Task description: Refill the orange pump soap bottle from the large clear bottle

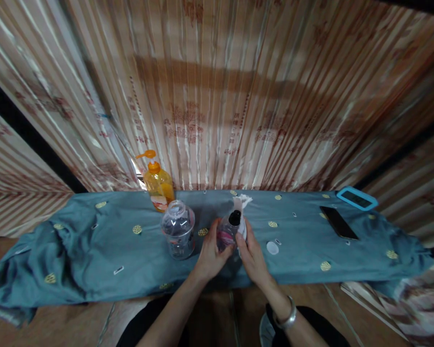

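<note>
A small clear bottle [224,233] with a black top and a pinkish label is held low over the cloth-covered table. My left hand [210,253] is closed around the bottle's left side. On the other side, my right hand [252,250] presses a crumpled white tissue [242,226] against the bottle, its fingers bent around it. Part of the label is hidden by my fingers. Just left of my left hand stands a clear plastic cup [178,236] with a domed lid. To the right of my right hand lies a small white disc [272,247].
An orange pump bottle [159,188] stands behind the cup. Toward the right end of the green patterned cloth [104,241] lie a black phone [339,222] and a blue-framed device [357,198]. A striped curtain [202,96] hangs behind the table.
</note>
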Motion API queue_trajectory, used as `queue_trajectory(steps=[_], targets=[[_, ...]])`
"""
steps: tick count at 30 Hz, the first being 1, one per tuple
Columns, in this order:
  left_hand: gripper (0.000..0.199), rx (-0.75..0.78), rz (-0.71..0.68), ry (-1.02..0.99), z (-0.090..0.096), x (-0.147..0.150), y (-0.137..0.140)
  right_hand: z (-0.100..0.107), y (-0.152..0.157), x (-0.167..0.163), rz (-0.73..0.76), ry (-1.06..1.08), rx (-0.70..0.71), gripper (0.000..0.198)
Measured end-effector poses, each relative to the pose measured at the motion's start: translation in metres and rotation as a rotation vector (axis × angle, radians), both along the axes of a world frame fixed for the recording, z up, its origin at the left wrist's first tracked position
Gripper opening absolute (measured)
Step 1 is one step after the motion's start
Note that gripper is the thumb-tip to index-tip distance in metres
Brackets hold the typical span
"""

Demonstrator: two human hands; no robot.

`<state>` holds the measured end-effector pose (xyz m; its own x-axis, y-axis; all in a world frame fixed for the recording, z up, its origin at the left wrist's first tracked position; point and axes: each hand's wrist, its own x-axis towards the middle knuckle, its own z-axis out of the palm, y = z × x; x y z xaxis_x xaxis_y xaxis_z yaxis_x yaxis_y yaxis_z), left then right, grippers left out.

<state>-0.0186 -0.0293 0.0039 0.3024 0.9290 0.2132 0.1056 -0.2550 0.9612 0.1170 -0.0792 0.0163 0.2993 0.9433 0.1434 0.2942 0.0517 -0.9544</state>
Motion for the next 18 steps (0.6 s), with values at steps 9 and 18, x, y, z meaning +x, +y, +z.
queue_trajectory(steps=[9,18], targets=[[0.056,-0.098,0.098,-0.012,0.013,0.0,0.006,-0.011,-0.003,-0.01,-0.002,-0.094,0.045,0.073],[0.049,-0.115,0.107,-0.09,0.011,0.006,0.009,-0.026,-0.02,-0.02,0.07,-0.066,0.058,0.079]])
